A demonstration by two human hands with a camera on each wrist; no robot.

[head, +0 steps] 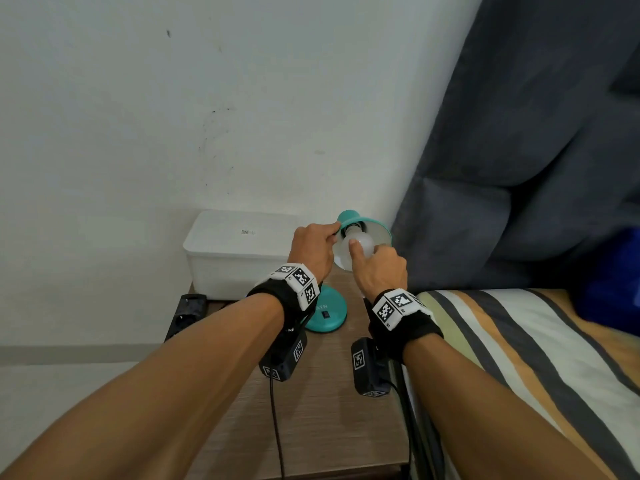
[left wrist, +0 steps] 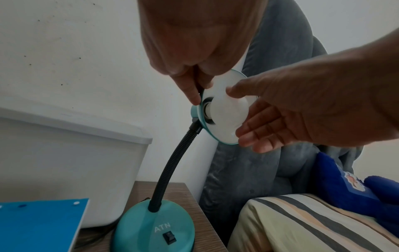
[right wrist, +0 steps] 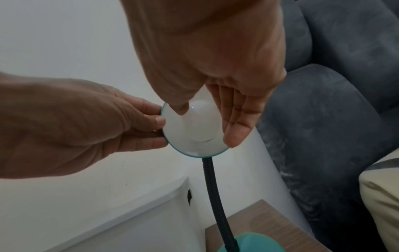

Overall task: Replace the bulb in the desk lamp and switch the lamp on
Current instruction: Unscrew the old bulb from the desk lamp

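Smooth frosted white bulb (head: 356,249) sits in the socket of the teal cone-shaped lamp shade (head: 375,230), up on a ribbed black gooseneck (left wrist: 172,163) over the wood-grain nightstand (head: 322,393). Left hand (head: 313,249) pinches the shade's left rim, right hand (head: 379,268) cups the bulb with thumb and fingers curled round it

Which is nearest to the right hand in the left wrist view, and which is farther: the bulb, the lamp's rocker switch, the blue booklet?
1. The bulb: inside the shade, under the right hand fingers.
2. The rocker switch: low on the teal base, below.
3. The blue booklet: bottom left corner, farthest.
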